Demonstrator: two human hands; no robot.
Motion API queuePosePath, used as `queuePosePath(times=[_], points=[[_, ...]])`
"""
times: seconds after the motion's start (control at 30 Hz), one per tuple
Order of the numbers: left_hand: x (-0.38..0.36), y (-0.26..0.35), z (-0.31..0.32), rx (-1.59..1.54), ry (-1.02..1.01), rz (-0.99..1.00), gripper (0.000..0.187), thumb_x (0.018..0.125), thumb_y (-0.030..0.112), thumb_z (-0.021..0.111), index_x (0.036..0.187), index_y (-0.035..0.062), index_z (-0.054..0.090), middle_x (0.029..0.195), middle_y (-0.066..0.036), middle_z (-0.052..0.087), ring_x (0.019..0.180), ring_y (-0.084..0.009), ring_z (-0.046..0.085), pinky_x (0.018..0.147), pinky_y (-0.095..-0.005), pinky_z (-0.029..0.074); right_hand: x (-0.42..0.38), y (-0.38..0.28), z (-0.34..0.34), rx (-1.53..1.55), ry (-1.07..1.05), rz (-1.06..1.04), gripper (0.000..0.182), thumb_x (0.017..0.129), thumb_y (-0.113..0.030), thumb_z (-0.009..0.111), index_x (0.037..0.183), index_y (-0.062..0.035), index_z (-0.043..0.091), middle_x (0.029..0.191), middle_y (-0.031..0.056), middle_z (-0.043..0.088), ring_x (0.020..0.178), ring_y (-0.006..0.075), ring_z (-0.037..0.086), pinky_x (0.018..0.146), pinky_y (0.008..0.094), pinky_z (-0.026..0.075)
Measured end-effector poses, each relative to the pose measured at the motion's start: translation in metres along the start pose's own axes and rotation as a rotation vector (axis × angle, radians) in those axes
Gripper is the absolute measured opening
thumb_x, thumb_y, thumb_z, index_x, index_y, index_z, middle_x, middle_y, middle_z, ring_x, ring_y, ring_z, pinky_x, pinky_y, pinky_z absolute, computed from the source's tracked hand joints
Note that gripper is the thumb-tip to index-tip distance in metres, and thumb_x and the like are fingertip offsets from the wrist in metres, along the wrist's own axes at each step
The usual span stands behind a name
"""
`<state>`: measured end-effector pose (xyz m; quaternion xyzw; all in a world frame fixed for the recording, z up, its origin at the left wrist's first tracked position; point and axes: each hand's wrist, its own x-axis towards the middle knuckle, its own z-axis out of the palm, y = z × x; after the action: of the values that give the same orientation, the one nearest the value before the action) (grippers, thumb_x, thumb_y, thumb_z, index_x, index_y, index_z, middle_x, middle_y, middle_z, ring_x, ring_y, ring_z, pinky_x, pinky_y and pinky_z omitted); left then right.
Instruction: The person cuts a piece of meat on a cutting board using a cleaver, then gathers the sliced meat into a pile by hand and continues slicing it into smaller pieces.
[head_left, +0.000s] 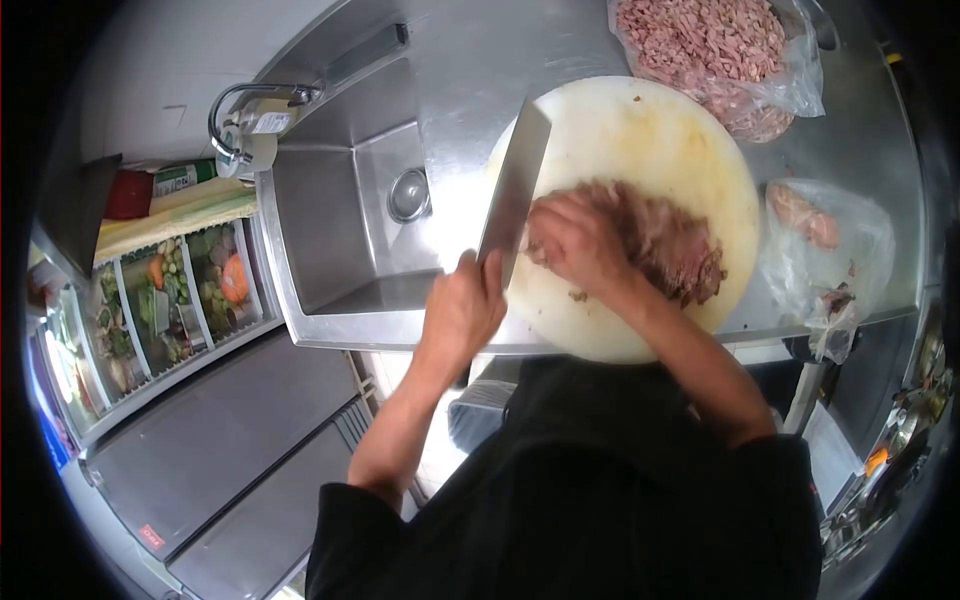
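Observation:
A broad cleaver is in my left hand, whose fingers are wrapped round its handle. The blade points up and away, over the left edge of a round white chopping board. My right hand has its fingers curled on the left end of a pile of dark, brownish-pink sliced meat in the middle of the board. The blade stands just left of my right fingers; whether it touches the meat cannot be made out. A few small scraps lie near the pile.
A bag of chopped pink meat lies behind the board. Another clear bag with meat pieces is on the right. To the left are a steel sink, a tap and a display of vegetables.

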<state>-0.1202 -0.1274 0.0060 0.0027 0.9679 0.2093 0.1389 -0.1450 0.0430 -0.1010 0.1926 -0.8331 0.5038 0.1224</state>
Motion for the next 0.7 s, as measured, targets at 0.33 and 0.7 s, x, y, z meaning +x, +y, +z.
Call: queuePosePath(times=[0.33, 0.7], points=[[0.066, 0.021, 0.015, -0.168, 0.041, -0.001, 0.036, 0.103, 0.022, 0.054, 0.084, -0.0083, 0.059, 0.066, -0.033, 0.062, 0.069, -0.0544, 0.063, 0.064, -0.0563, 0.052, 0.002, 0.0, 0.004, -0.07, -0.032, -0.01, 0.014, 0.074, 0.0, 0.07, 0.088, 0.0011, 0.07, 0.094, 0.012, 0.067, 0.099, 0.0292, 0.064, 0.086, 0.0386, 0.055], [0.012, 0.006, 0.026, -0.105, 0.061, -0.032, 0.039, 0.103, 0.021, 0.058, 0.081, -0.0112, 0.059, 0.064, -0.033, 0.059, 0.066, -0.0531, 0.063, 0.056, -0.0519, 0.048, -0.004, 0.005, 0.009, -0.056, -0.007, -0.032, 0.017, 0.075, -0.002, 0.072, 0.092, 0.0015, 0.07, 0.104, 0.0131, 0.068, 0.102, 0.0297, 0.064, 0.088, 0.0386, 0.055]])
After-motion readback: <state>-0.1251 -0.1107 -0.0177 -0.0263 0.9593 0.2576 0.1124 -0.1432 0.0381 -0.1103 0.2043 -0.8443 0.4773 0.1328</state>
